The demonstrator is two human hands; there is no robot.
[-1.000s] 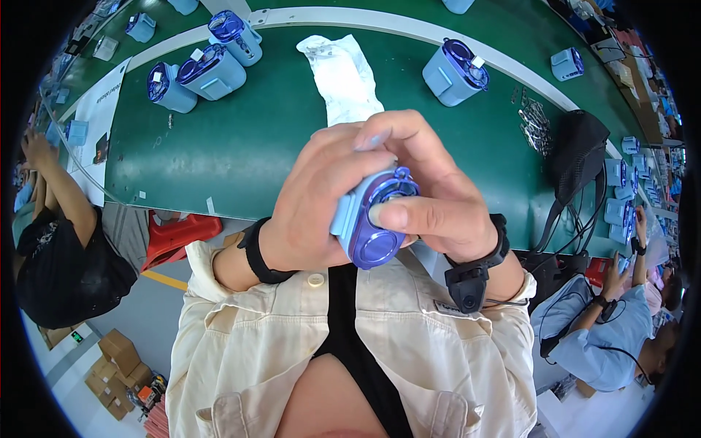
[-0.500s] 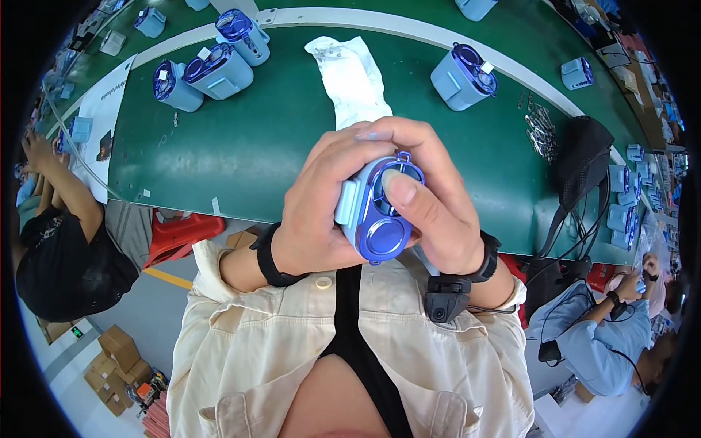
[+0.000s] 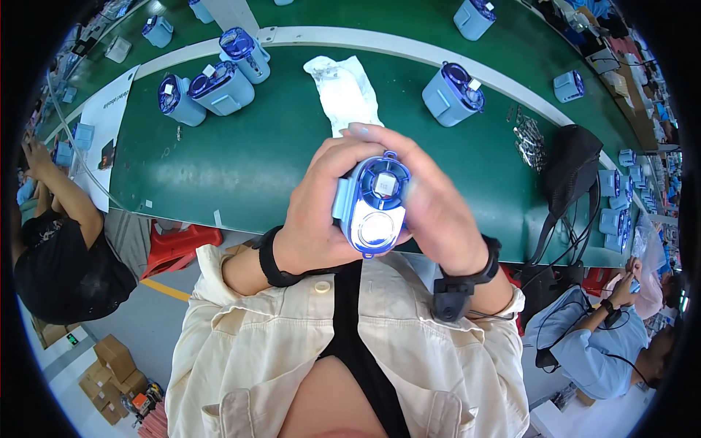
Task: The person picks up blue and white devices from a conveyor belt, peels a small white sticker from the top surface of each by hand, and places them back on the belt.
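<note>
A light-blue plastic canister with a glossy dark-blue lid (image 3: 377,228) is held upright over the table's near edge, lid facing up. The lid has a round slotted opening and a round cap nearer to me. A small white square sticker (image 3: 385,185) sits in the slotted opening. My left hand (image 3: 310,197) is wrapped round the canister's left side. My right hand (image 3: 442,208) curves round its far and right sides, fingertips reaching the left fingers; its thumb is smeared by motion beside the lid. The hands hide most of the body.
On the green table (image 3: 241,175) stand similar canisters (image 3: 223,89) at the far left and another canister (image 3: 453,93) at the far right. White cloth (image 3: 343,91), small metal parts (image 3: 529,142) and a black bag (image 3: 577,160) lie there too. People work on both sides.
My right thumb has lifted off the lid's slotted opening and moved right, baring the white sticker. The view has tilted slightly, so the table things sit lower.
</note>
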